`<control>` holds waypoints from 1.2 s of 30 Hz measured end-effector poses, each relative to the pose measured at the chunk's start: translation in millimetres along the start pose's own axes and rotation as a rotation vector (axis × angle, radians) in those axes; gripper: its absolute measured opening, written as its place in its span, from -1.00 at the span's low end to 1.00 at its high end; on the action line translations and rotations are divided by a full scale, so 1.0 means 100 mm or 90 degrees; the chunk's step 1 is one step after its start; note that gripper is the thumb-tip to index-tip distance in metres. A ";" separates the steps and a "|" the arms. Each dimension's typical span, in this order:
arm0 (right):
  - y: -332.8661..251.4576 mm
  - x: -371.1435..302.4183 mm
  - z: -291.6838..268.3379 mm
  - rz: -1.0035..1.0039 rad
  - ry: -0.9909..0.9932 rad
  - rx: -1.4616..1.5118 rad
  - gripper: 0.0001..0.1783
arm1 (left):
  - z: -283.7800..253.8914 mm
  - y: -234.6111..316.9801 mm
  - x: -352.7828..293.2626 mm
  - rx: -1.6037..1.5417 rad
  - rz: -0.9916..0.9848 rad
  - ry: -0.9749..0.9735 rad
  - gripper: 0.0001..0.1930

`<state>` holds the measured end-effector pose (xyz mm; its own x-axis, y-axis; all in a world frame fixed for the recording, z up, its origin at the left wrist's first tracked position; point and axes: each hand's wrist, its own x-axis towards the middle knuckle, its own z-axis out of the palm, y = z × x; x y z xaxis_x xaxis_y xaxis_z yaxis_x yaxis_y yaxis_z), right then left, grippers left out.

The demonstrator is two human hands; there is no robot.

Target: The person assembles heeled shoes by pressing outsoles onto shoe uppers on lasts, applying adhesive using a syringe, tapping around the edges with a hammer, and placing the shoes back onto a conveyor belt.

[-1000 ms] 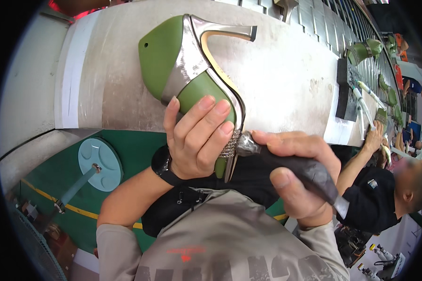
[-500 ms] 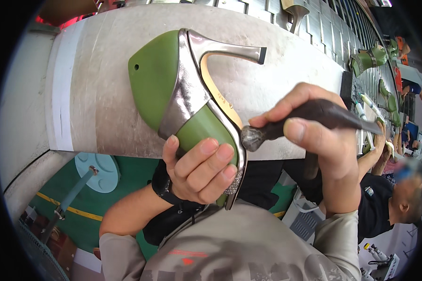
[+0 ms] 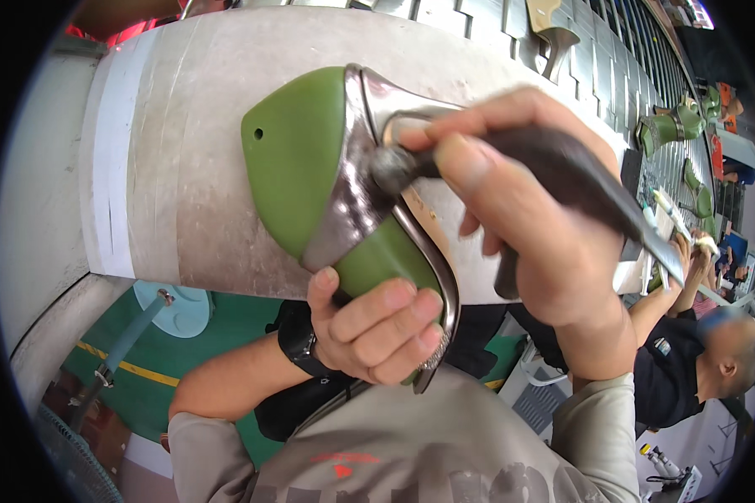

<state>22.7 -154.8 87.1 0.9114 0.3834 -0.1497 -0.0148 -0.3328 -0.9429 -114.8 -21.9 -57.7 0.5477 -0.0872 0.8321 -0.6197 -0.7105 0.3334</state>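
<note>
A high-heeled shoe in silver-bronze metallic material [image 3: 327, 220] is on a green shoe last [image 3: 289, 151], lying on its side over the bench's near edge. My left hand [image 3: 377, 327] wraps round its front part, near a glittery strap at the toe. Gripped in my right hand [image 3: 528, 201] is a dark shoemaker's hammer [image 3: 562, 163]. Its round metal face [image 3: 393, 169] is at the metallic heel cup, beside the sole edge; contact is hard to tell. My right hand hides most of the stiletto heel.
The pale worn bench [image 3: 201, 159] stretches beneath the shoe. Behind it runs a slatted metal conveyor [image 3: 478, 42] carrying another heeled shoe [image 3: 554, 38]. More green lasts [image 3: 675, 126] stand to the right, where a co-worker in black [image 3: 675, 360] works.
The hammer face has moved left and up, from the sole edge near the toe to the heel cup. The shoe has shifted slightly right and down in view.
</note>
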 end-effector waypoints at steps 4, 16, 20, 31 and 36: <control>0.03 0.10 0.08 -0.096 0.004 -0.008 -0.65 | 0.03 -0.03 0.00 0.010 0.002 -0.004 -0.73; -0.03 0.08 -0.17 0.014 0.053 0.145 -0.63 | 0.04 -0.03 0.03 0.027 0.005 -0.022 -0.51; -0.19 0.36 -0.21 0.029 -0.042 0.102 -0.65 | 0.12 0.01 0.06 0.016 -0.026 0.024 -0.70; 0.26 0.01 -0.26 0.028 0.076 0.290 -0.65 | 0.05 -0.01 0.07 0.016 -0.034 0.006 -0.68; 0.33 -0.58 -0.35 -0.009 0.185 0.171 -0.68 | 0.02 -0.11 0.02 0.031 0.032 -0.036 -0.35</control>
<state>-16.1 -218.0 74.5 0.9902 0.1134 -0.0818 -0.0733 -0.0778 -0.9943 -105.9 -15.5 -60.1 0.5483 -0.1624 0.8204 -0.6198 -0.7375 0.2683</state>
